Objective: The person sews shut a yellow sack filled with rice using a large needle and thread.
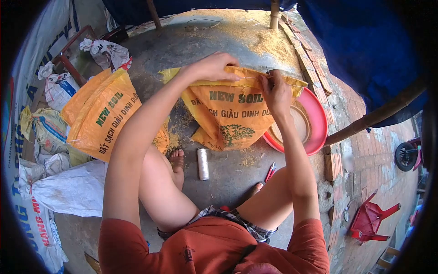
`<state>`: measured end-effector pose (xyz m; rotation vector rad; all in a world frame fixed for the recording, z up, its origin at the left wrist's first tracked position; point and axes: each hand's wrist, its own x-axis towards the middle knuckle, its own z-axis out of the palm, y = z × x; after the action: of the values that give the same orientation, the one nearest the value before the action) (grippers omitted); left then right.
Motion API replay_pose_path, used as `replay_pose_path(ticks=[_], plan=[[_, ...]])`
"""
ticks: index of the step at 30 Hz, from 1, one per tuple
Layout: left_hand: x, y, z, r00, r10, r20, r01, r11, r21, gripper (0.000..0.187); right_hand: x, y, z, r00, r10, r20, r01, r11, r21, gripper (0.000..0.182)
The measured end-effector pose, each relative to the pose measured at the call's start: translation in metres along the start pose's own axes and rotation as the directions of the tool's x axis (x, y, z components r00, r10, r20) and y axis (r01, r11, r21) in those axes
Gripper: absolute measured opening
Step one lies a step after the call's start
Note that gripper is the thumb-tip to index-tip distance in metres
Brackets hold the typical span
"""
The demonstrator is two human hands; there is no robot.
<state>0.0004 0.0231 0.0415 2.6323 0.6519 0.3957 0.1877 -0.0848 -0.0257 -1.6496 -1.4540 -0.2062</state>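
An orange woven sack [237,121] printed "NEW SOIL" stands between my knees, its folded yellow-orange top edge stretched between both hands. My left hand [212,68] is closed on that edge at the left. My right hand [277,91] pinches at the edge farther right, where a thin needle [268,70] sticks up by the fingertips. White thread [248,77] runs along the folded top. On the floor below the sack stands a white spool of thread [203,164]. Red-handled snips [270,172] lie near my right foot.
Another orange sack [105,114] leans at the left, beside several white sacks [73,187]. A pink basin [321,121] holding a round sieve [296,123] sits at the right. Grain [269,41] covers the floor behind. A red stool [370,220] lies tipped over on the bricks.
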Motion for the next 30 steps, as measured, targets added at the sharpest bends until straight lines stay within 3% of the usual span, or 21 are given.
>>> replay_pose_path(ticks=[5, 8, 13, 17, 18, 20, 26, 27, 28, 30], plan=[[0.011, -0.006, 0.008, 1.000, -0.006, 0.029, 0.004, 0.998, 0.068, 0.026, -0.003, 0.004, -0.003, 1.000, -0.030, 0.011, 0.029, 0.999, 0.037, 0.020], [0.014, -0.014, 0.014, 0.998, 0.061, -0.004, -0.061, 0.994, 0.087, 0.020, -0.008, -0.011, -0.010, 0.999, 0.002, 0.039, -0.008, 0.988, 0.153, 0.025], [0.012, -0.016, 0.004, 0.998, -0.001, 0.066, -0.005, 0.996, 0.085, 0.020, -0.022, -0.032, 0.000, 0.993, -0.088, 0.083, 0.070, 0.979, 0.192, 0.032], [0.008, -0.021, -0.004, 0.988, -0.064, 0.143, 0.058, 0.997, 0.048, 0.025, -0.028, -0.033, 0.005, 0.911, -0.111, 0.398, -0.063, 0.914, 0.401, 0.035], [0.007, -0.024, -0.006, 0.987, -0.068, 0.143, 0.061, 0.997, 0.048, 0.025, -0.028, -0.032, 0.008, 0.910, -0.113, 0.400, -0.064, 0.913, 0.403, 0.035], [0.005, -0.028, -0.010, 0.967, -0.101, 0.235, 0.117, 0.992, -0.054, 0.028, -0.030, -0.032, 0.010, 0.806, -0.128, 0.578, -0.251, 0.811, 0.529, 0.038], [0.003, -0.035, -0.012, 0.937, -0.127, 0.326, 0.182, 0.973, -0.144, 0.028, -0.033, -0.056, 0.006, 0.704, -0.032, 0.710, -0.404, 0.804, 0.437, 0.043], [0.004, -0.037, -0.011, 0.937, -0.127, 0.326, 0.182, 0.973, -0.144, 0.028, -0.035, -0.051, 0.014, 0.761, -0.076, 0.644, -0.310, 0.830, 0.465, 0.038], [0.005, -0.039, -0.008, 0.937, -0.140, 0.320, 0.201, 0.965, -0.168, 0.028, -0.038, -0.046, 0.019, 0.761, -0.076, 0.644, -0.310, 0.829, 0.465, 0.038], [0.005, -0.040, -0.007, 0.937, -0.153, 0.314, 0.221, 0.956, -0.194, 0.027, -0.041, -0.042, 0.024, 0.796, -0.146, 0.588, -0.155, 0.889, 0.431, 0.038]])
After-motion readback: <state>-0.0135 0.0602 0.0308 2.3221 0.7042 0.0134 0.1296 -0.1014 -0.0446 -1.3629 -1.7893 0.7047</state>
